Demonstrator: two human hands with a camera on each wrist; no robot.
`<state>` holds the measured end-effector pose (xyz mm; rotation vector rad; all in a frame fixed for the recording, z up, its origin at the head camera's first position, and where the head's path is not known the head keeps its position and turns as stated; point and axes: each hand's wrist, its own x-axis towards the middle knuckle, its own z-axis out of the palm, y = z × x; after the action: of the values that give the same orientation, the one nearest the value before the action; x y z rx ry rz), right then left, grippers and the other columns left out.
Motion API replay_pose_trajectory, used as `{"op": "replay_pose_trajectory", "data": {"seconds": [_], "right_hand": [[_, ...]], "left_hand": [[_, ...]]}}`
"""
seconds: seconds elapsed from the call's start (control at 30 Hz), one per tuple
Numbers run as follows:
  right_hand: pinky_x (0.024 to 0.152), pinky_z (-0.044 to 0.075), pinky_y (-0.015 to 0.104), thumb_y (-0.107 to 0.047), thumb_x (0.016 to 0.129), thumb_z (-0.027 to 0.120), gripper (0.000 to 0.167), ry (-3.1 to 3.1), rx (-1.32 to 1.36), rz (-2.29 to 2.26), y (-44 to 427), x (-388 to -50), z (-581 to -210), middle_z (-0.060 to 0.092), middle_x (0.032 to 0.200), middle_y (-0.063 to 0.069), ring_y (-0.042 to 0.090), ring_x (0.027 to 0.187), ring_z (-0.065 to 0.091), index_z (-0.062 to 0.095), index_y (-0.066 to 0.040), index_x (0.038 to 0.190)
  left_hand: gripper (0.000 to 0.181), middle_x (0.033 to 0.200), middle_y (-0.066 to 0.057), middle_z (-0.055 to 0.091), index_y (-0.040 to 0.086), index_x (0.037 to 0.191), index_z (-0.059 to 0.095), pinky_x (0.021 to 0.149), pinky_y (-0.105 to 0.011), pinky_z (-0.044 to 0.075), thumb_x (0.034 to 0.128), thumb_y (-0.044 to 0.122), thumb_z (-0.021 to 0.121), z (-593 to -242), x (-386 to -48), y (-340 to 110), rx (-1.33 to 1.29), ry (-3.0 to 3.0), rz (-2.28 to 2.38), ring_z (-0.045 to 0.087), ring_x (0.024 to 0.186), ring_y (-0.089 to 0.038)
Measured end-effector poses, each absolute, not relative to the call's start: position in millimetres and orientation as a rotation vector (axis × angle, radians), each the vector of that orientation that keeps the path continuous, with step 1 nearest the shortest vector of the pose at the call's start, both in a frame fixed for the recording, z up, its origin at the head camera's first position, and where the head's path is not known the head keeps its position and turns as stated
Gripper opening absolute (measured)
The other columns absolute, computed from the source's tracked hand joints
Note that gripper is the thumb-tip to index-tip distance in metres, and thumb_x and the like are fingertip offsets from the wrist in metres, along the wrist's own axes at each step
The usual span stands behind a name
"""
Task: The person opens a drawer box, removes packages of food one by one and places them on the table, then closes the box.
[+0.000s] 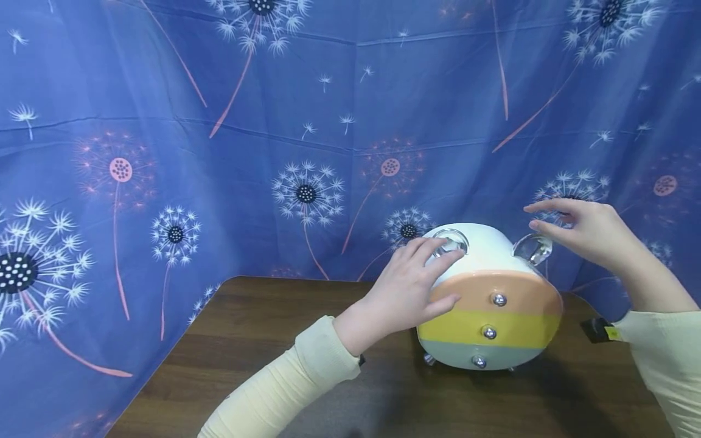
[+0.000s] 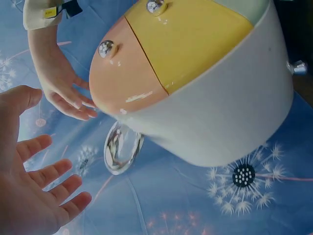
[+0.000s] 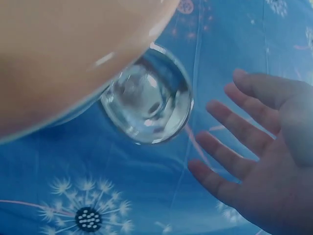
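Note:
A rounded white storage box (image 1: 482, 249) with silver ring-shaped ears stands on the table. Its front has three drawers: orange (image 1: 465, 289), yellow (image 1: 460, 327) and pale green (image 1: 454, 353), each with a silver ball knob. In the head view my left hand (image 1: 408, 286) overlaps the box's left side, near the left ear (image 1: 454, 238); the left wrist view shows its spread fingers apart from that ear (image 2: 115, 152). My right hand (image 1: 597, 234) hovers beside the right ear (image 1: 539, 250). A gap separates its fingers from this ear (image 3: 146, 98) in the right wrist view.
Under the box is a dark brown wooden table (image 1: 263, 322). A blue cloth (image 1: 230, 201) printed with dandelions hangs behind it. The box stands on small silver feet (image 1: 429, 359). A dark strap with a yellow tag (image 1: 612, 333) sits at my right cuff.

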<state>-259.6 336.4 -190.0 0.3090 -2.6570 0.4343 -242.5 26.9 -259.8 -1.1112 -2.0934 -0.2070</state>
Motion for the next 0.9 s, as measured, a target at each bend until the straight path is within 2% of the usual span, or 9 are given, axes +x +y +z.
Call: {"op": "replay_pose_trajectory", "data": {"seconds": [0.2,0.4,0.43,0.53,0.67,0.77,0.83,0.9], "right_hand": [[0.079,0.040,0.067,-0.042,0.090,0.060,0.050,-2.753,0.314,0.536,350,-269,-197,0.056,0.122,0.027,0.051,0.108,0.052,0.056,-0.011,0.129],[0.081,0.038,0.069,-0.048,0.089,0.057,0.054,-2.817,0.277,0.607,360,-274,-204,0.055,0.124,0.026,0.048,0.114,0.046,0.056,-0.011,0.129],[0.080,0.039,0.068,-0.048,0.089,0.058,0.054,-2.821,0.275,0.618,360,-274,-205,0.055,0.125,0.025,0.046,0.112,0.049,0.056,-0.011,0.128],[0.075,0.045,0.061,-0.045,0.090,0.059,0.052,-2.831,0.299,0.657,362,-276,-208,0.057,0.123,0.024,0.035,0.098,0.061,0.057,-0.010,0.127],[0.067,0.051,0.041,-0.038,0.090,0.061,0.046,-2.821,0.349,0.723,364,-278,-211,0.067,0.110,0.007,0.016,0.074,0.066,0.058,-0.008,0.125],[0.063,0.050,0.031,-0.033,0.091,0.061,0.042,-2.798,0.385,0.766,366,-279,-214,0.068,0.099,-0.010,0.012,0.069,0.066,0.058,-0.007,0.124],[0.062,0.051,0.030,-0.031,0.091,0.061,0.041,-2.781,0.396,0.802,366,-279,-217,0.068,0.094,-0.013,0.013,0.070,0.067,0.058,-0.006,0.124],[0.062,0.053,0.027,-0.031,0.092,0.060,0.041,-2.765,0.395,0.834,366,-280,-219,0.068,0.091,-0.012,0.013,0.072,0.068,0.058,-0.005,0.124]], "left_hand": [[0.059,0.136,-0.001,0.045,0.023,0.137,0.047,0.101,-0.034,0.038,0.0862,0.050,0.058,-263,-244,42,-1.100,-2.102,-0.156,0.041,0.125,-0.016],[0.058,0.136,-0.001,0.045,0.026,0.138,0.046,0.096,-0.032,0.041,0.0867,0.052,0.056,-267,-242,57,-1.113,-2.120,-0.126,0.042,0.125,-0.017],[0.058,0.136,-0.001,0.045,0.026,0.138,0.046,0.095,-0.032,0.042,0.0871,0.053,0.055,-267,-241,59,-1.119,-2.125,-0.121,0.043,0.125,-0.017],[0.056,0.137,-0.001,0.045,0.027,0.139,0.045,0.094,-0.032,0.043,0.0886,0.052,0.052,-270,-239,66,-1.145,-2.136,-0.094,0.043,0.124,-0.018],[0.056,0.138,0.000,0.045,0.027,0.139,0.043,0.092,-0.030,0.042,0.0893,0.052,0.050,-274,-236,75,-1.175,-2.150,-0.044,0.044,0.122,-0.015],[0.056,0.137,0.001,0.044,0.028,0.138,0.043,0.091,-0.027,0.042,0.0889,0.054,0.050,-277,-232,82,-1.189,-2.151,-0.010,0.043,0.122,-0.014],[0.056,0.137,0.002,0.045,0.029,0.138,0.044,0.092,-0.026,0.042,0.0886,0.055,0.050,-280,-229,87,-1.193,-2.142,0.013,0.044,0.122,-0.014],[0.056,0.137,0.003,0.045,0.030,0.137,0.045,0.095,-0.027,0.041,0.0881,0.056,0.050,-283,-227,91,-1.196,-2.131,0.035,0.043,0.123,-0.013]]}}
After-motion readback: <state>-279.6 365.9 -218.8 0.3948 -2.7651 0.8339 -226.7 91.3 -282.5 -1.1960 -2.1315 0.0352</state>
